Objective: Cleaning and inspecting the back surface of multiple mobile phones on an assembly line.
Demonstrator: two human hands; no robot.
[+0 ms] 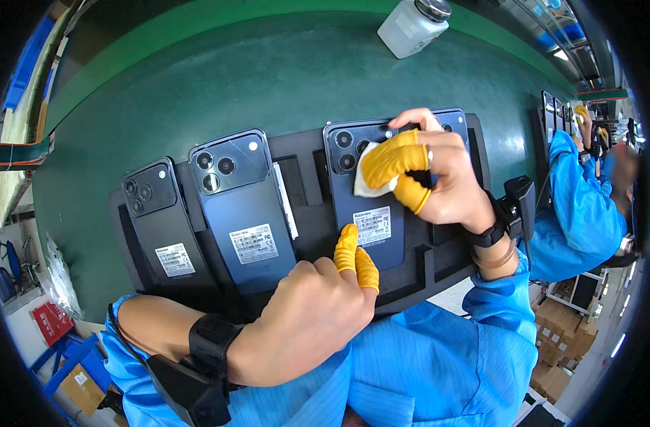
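A dark blue smartphone (382, 249) lies back up in a black foam tray (425, 285), its white label showing. My right hand (446, 171), with yellow finger cots, is closed on a white cleaning cloth (371, 171). The cloth presses on the phone's back beside the camera lenses. At the phone's lower left edge, my left hand (303, 313) is curled, its yellow-covered fingertips against the phone. To the left, a blue smartphone (250, 199) and a grey one (158, 220) sit in the same tray. Another phone (449, 121) is mostly hidden behind my right hand.
A white bottle with a metal cap (414, 28) stands at the far side of the green table (303, 71). To the right sits another person in a blue sleeve (581, 213), near more upright phones. Clear plastic (61, 277) hangs at the left edge.
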